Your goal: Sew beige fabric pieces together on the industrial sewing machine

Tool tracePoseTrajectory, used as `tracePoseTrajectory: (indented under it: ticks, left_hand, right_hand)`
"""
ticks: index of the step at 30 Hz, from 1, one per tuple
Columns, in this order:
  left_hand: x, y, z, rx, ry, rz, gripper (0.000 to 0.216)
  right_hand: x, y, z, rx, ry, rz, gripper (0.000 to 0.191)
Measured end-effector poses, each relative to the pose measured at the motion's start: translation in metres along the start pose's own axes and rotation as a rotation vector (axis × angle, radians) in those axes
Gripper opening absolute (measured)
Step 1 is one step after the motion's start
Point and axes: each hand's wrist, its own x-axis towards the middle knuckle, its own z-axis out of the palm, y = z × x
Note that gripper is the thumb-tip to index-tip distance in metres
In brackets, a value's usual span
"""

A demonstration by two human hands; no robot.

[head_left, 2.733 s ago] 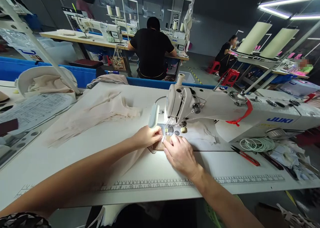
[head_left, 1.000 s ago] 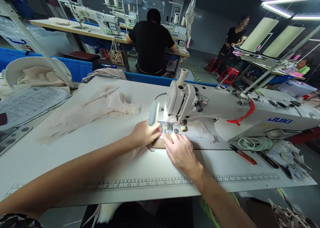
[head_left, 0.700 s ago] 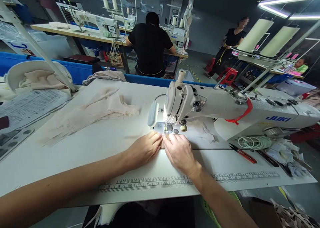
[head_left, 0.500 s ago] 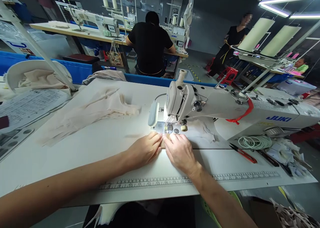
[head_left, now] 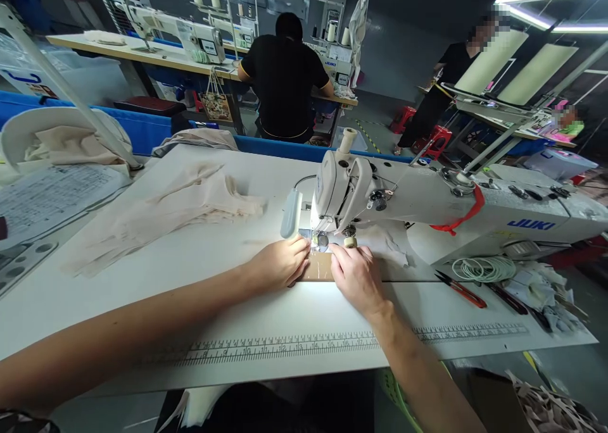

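Directly ahead, a white JUKI sewing machine (head_left: 380, 183) has its lit needle area and presser foot between my hands. My left hand (head_left: 281, 262) is closed in a pinch just left of the presser foot. What its fingers hold is hidden; a small dark edge shows under the palm. On the right, my right hand (head_left: 357, 275) rests by the needle plate, fingers partly spread, index finger reaching toward the foot, nothing visibly gripped. Between the hands, a brown patch (head_left: 317, 267) of the machine bed shows. Thin pale fabric (head_left: 387, 243) lies under the machine arm.
Sheer beige fabric pieces (head_left: 190, 199) lie left on the table. Red-handled thread snips (head_left: 463, 292), a coiled pale green cord (head_left: 484, 270) and scraps (head_left: 546, 294) lie right. A printed ruler (head_left: 285, 346) runs along the front edge. Other people are beyond the table.
My right hand has moved right, away from my left hand, uncovering the brown patch. My left hand has shifted slightly up. The standing person in the background has moved.
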Motion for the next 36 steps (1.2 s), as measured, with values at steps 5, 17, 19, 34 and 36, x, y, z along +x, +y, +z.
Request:
tracePoseTrajectory:
  ticks: [5,17,19,34,36]
  left_hand:
    - [0.000,0.000,0.000,0.002,0.027,0.014,0.037]
    - [-0.001,-0.002,0.002,0.037,0.006,0.059,0.040]
    - [-0.002,-0.002,0.004,0.025,0.010,0.069,0.038]
    - [-0.004,-0.006,0.013,-0.071,-0.025,-0.057,0.039]
    - [-0.003,-0.006,0.014,-0.082,-0.029,-0.077,0.040]
  right_hand:
    - [-0.001,-0.002,0.000,0.008,-0.031,-0.005,0.027]
    - [0.025,0.018,-0.003,0.241,-0.138,0.330,0.029]
    - [0.029,0.018,-0.004,0.271,-0.149,0.341,0.032]
    - [0.018,0.013,0.005,0.288,-0.035,0.343,0.034]
    - [0.018,0.014,0.008,0.244,-0.022,0.315,0.035]
